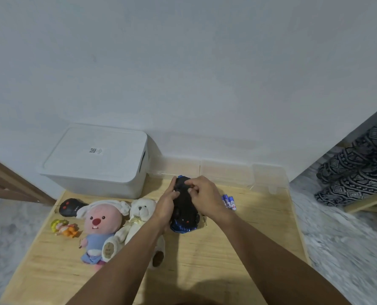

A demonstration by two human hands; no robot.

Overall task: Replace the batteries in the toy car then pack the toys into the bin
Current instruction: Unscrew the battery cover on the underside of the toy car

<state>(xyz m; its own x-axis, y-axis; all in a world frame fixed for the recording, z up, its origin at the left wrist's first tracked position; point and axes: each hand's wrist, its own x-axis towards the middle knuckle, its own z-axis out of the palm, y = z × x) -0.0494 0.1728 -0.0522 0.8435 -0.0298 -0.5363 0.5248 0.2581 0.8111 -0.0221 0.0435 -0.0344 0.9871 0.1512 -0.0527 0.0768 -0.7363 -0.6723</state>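
Note:
A blue and black toy car (pixel 184 213) lies upside down on the wooden table (pixel 216 249), underside up. My left hand (pixel 166 205) grips its left side. My right hand (pixel 205 195) rests on top with fingertips pinching at the underside near the far end. Several blue batteries (pixel 229 202) lie just right of my right hand. A white lidded bin (pixel 97 159) stands at the back left of the table, its lid on.
Left of the car lie a white teddy bear (pixel 139 216), a pink plush in blue clothes (pixel 99 225), a small yellow-orange figure (pixel 64 227) and a black remote control (pixel 69 206). A clear plastic lid (pixel 227 172) leans along the wall. Patterned fabric (pixel 359 164) hangs at right.

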